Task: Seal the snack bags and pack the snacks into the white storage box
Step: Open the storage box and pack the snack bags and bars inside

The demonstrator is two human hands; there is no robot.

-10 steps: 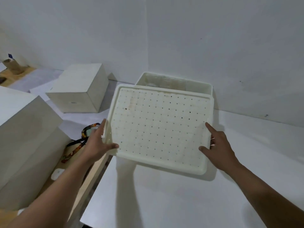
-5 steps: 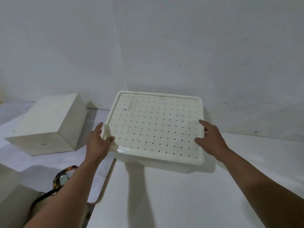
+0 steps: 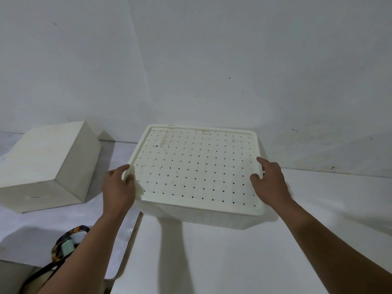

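Note:
The white storage box (image 3: 203,217) stands on the white table against the back wall. Its perforated white lid (image 3: 197,168) lies flat on top of the box and covers the whole opening. My left hand (image 3: 117,187) grips the lid's left edge, thumb on top. My right hand (image 3: 270,181) holds the lid's right edge, fingers spread along the rim. No snack bags are visible; the inside of the box is hidden by the lid.
A plain white block (image 3: 46,164) sits to the left of the box. A tortoiseshell strap with a clip (image 3: 65,245) lies at the lower left by my left forearm. The table edge (image 3: 131,240) runs down between the two surfaces.
The lid, held tilted above the open box a second ago, has come down flat onto the box. Both hands stayed on its edges. The view shifted upward toward the wall.

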